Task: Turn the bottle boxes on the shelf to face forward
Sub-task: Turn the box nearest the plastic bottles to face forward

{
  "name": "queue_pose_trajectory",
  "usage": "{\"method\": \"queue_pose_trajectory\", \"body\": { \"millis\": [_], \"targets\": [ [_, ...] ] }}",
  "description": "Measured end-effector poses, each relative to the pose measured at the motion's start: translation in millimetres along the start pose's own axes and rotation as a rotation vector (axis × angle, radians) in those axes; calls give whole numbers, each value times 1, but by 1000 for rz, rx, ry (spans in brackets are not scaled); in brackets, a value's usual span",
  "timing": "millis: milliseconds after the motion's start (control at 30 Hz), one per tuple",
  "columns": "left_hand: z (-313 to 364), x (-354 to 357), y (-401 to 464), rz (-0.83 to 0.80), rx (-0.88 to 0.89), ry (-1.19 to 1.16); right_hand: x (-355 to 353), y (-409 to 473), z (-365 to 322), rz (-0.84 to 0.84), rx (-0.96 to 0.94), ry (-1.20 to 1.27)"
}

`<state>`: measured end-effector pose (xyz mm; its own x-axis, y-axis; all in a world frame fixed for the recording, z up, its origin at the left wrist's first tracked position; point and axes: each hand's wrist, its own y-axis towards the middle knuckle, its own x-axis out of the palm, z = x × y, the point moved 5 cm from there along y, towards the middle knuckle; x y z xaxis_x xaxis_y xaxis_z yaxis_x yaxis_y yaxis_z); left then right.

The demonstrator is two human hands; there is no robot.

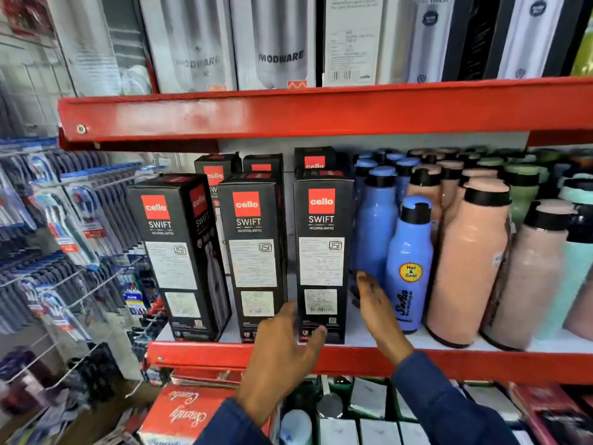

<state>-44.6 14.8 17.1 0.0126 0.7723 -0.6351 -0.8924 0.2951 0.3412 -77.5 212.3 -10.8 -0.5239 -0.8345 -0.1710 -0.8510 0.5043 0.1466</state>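
Observation:
Three tall black "cello SWIFT" bottle boxes stand in the front row of the red shelf (321,364). The left box (179,252) is turned at an angle, showing two faces. The middle box (253,261) and the right box (322,258) show their label sides. More black boxes (263,165) stand behind them. My left hand (282,348) is at the base of the right box, fingers spread, thumb touching its lower front. My right hand (378,309) reaches flat along that box's right side, between it and a blue bottle (409,268). Neither hand clearly grips the box.
Blue, peach (465,264) and green bottles crowd the shelf to the right. White Modware boxes (276,43) fill the upper shelf. Toothbrush packs (64,226) hang on hooks at the left. Red and white boxes (183,412) sit on the shelf below.

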Motion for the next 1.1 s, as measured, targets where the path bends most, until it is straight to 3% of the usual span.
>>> {"method": "queue_pose_trajectory", "body": {
  "millis": [200, 267, 500, 633, 1100],
  "targets": [
    [5, 12, 1, 57, 23, -65, 12, 35, 33, -150, 1, 49],
    [4, 14, 4, 49, 31, -100, 8, 19, 11, -155, -16, 46],
    [8, 23, 20, 24, 70, -126, -18, -1, -10, -10, -224, 87],
    [3, 27, 36, 93, 103, -163, -23, -16, -8, 76, -309, 41],
    [-24, 45, 47, -23, 81, -129, -18, -42, 12, 176, -324, -10]
  ]
}}
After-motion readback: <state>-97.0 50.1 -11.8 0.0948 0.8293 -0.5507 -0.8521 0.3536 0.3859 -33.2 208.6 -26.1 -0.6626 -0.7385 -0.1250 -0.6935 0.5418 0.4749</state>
